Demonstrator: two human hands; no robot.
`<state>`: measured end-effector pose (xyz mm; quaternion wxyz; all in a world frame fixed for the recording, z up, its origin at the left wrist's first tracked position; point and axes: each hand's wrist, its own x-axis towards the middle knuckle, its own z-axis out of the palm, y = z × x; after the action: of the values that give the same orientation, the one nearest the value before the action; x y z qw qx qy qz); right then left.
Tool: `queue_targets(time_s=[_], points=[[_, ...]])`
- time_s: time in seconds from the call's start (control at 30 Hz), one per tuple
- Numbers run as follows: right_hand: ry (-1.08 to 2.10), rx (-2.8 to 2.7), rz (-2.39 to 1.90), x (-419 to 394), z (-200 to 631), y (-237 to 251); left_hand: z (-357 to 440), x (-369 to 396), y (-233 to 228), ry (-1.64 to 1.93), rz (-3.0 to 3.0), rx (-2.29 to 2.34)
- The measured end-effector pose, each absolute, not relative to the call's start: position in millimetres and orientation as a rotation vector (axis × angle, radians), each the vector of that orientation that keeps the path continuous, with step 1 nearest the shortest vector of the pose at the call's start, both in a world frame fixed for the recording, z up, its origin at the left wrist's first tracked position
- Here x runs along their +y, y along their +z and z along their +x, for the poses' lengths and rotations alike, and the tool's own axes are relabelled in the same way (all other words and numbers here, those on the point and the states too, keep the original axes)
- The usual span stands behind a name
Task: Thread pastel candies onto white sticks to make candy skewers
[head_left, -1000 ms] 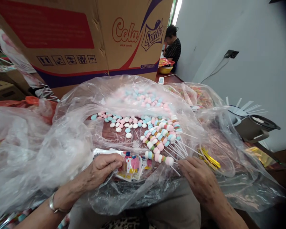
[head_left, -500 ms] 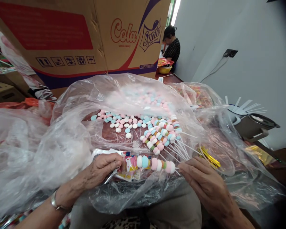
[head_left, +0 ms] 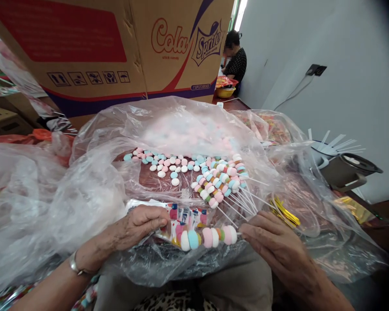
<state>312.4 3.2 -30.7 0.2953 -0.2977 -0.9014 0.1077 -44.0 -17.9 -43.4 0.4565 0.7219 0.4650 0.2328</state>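
Between my hands hangs a candy skewer [head_left: 207, 237] of pink, white and blue marshmallows with gummy pieces. My right hand [head_left: 275, 246] pinches its white stick at the right end. My left hand [head_left: 136, 229] is closed on a printed clear candy bag [head_left: 175, 229], which overlaps the skewer's left end; how far the skewer is inside I cannot tell. Behind the held skewer lie more printed bags [head_left: 192, 215]. A pile of finished skewers [head_left: 218, 179] rests beyond my right hand, sticks pointing right. Loose marshmallows [head_left: 175, 168] are scattered behind on the plastic sheet.
A large cardboard box [head_left: 100, 47] stands at the back. Clear plastic sheeting [head_left: 94, 185] covers the table. On the right are gold twist ties [head_left: 285, 212], a grey-brown jug [head_left: 350, 170] and white sticks [head_left: 333, 144]. Another person [head_left: 236, 58] sits in the far background.
The skewer's left end has dropped a little toward me and shifted slightly left, so it tilts now. Both hands keep their hold in nearly the same place.
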Motion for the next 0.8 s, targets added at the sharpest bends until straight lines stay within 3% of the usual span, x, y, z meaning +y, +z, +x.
queue_targets(time_s=[0.8], points=[[0.261,-2.365,-0.781,2.8,293.1,-37.5,-32.6,-13.1,-16.5,0.365,1.918,1.183]])
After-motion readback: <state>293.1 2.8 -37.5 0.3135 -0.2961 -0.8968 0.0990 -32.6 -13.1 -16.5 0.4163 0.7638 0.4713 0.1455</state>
